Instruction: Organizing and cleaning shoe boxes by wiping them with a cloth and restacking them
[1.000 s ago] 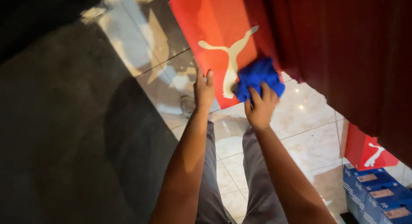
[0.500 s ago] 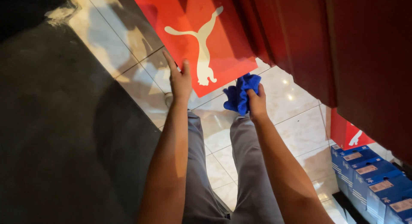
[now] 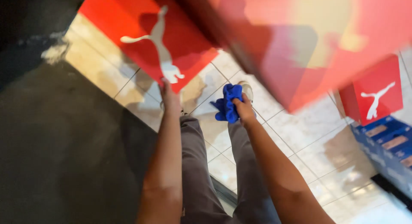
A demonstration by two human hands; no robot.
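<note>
Nearest the camera, the person's two bare forearms reached down over grey trouser legs (image 3: 201,172) toward the floor. The right hand (image 3: 245,110) had come away from the big flat red cardboard box with a white leaping-animal print (image 3: 150,39): a second before, it had pressed the crumpled bright blue cloth (image 3: 227,104) against the box's face, whereas now the cloth hung bunched in closed fingers above the pale marble floor tiles (image 3: 300,142), off the box altogether and just beside its lower corner. That suggested the wiping stroke had ended and the cloth was lifted clear, at least for a moment. The left hand (image 3: 171,95) had stayed at the box's lower edge, its fingers pressed together and laid flat against the cardboard, apparently steadying it. A pale shoe tip (image 3: 246,89) showed just behind the cloth. To the left, a dark grey mat or floor covering (image 3: 64,155) spread under the left arm and met the tiles. Farther off, a wide, blurred red panel (image 3: 309,48) cut across the upper right and hid much of the space beyond the hands; what it was could not be told. Beyond it stood a smaller red box with the same white animal print (image 3: 371,93), resting on a stack of blue shoeboxes (image 3: 386,142) at the right edge.
</note>
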